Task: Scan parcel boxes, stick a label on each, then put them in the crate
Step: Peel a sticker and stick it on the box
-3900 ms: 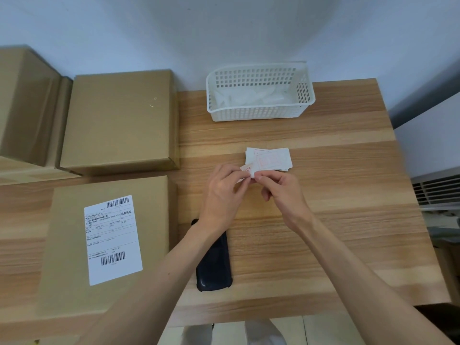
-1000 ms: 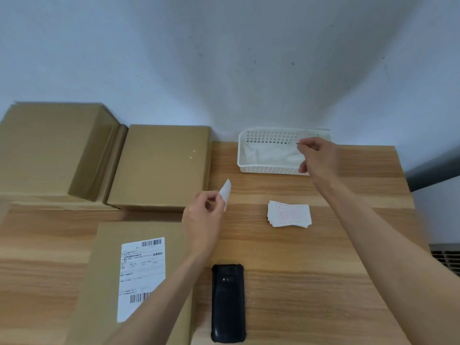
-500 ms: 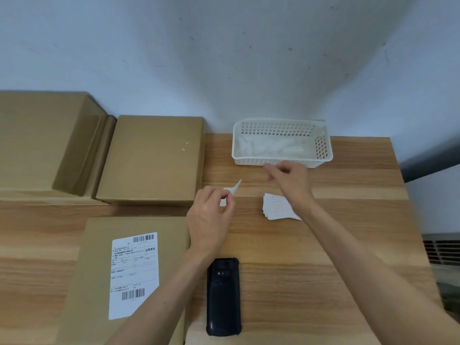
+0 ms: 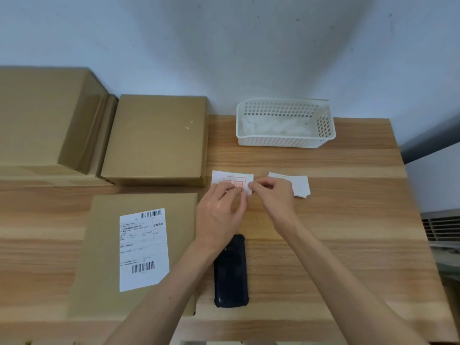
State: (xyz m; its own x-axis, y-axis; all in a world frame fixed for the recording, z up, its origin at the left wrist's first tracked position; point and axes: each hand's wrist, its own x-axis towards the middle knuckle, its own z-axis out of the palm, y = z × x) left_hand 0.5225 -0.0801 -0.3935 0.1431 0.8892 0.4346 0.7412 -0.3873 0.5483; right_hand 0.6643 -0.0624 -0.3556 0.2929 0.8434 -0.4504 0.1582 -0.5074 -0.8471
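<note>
A flat cardboard parcel box (image 4: pixel 104 257) lies at the front left with a white shipping label (image 4: pixel 143 249) on top. Both hands hold a small white sticker with red print (image 4: pixel 231 180) above the table. My left hand (image 4: pixel 219 215) pinches its lower left part and my right hand (image 4: pixel 272 195) pinches its right edge. A black handheld scanner (image 4: pixel 231 275) lies flat just below my left wrist. A stack of white stickers (image 4: pixel 300 185) sits right of my right hand.
A white perforated basket (image 4: pixel 286 140) with white paper scraps stands at the back of the wooden table (image 4: pixel 348 232). A second flat box (image 4: pixel 156 140) and larger stacked boxes (image 4: pixel 44 120) lie at the back left, by the wall.
My right hand came back from the basket and the sticker stack to join my left hand. The sticker, held curled by the left alone, is now held flat between both hands.
</note>
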